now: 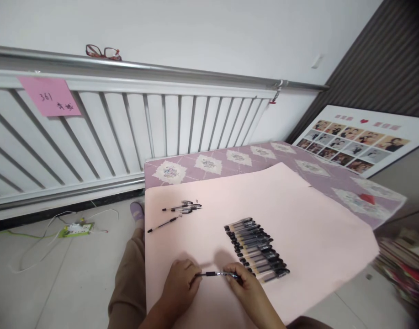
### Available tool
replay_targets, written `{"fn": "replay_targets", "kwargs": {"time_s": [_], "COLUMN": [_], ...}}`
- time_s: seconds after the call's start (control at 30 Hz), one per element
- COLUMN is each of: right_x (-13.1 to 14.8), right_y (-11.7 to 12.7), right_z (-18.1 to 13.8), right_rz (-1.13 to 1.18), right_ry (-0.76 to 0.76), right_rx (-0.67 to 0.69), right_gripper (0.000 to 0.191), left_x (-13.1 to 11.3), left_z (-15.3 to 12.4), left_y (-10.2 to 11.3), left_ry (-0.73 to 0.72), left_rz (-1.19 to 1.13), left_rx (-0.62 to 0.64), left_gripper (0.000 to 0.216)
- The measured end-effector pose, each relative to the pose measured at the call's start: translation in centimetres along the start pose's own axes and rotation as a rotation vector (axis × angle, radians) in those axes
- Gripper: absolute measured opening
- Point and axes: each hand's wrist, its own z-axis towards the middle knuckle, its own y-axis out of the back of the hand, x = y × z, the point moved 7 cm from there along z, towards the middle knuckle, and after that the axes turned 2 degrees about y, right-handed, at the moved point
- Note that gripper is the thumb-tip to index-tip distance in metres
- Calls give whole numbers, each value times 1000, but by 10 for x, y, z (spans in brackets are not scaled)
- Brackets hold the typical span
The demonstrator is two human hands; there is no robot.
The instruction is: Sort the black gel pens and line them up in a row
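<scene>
Low over the pink sheet, my left hand and my right hand are closed on opposite ends of one pen. Its dark grip and clear part show between my fingers; both ends are partly hidden. Close beyond my right hand lies a row of several black-capped pens, side by side and slightly slanted. Farther off to the left is a small group of loose pen parts. An uncapped pen lies near the sheet's left edge.
The pink sheet covers a table with a purple patterned cloth. A white radiator with a pink note stands behind. Glasses rest on its pipe. A photo board leans at right; a power strip lies on the floor.
</scene>
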Motion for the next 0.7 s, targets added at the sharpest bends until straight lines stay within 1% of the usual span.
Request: {"fn": "replay_targets", "kwargs": {"time_s": [0.17,0.33,0.7], "right_x": [6,14,28], "right_y": [-7,-16,-34], "right_z": [3,3,8], "right_rz": [-61,-60,-94], "right_ry": [49,91,103], "right_rx": [55,85,143], "right_gripper": [12,13,14], "left_x": [-1,-2,-4], "left_z": [0,0,0], "left_y": [0,0,-1], "left_ry": [-18,-31,-22], "left_rz": [17,26,45], "left_rx": [-14,-17,19], "left_gripper": [13,13,15]}}
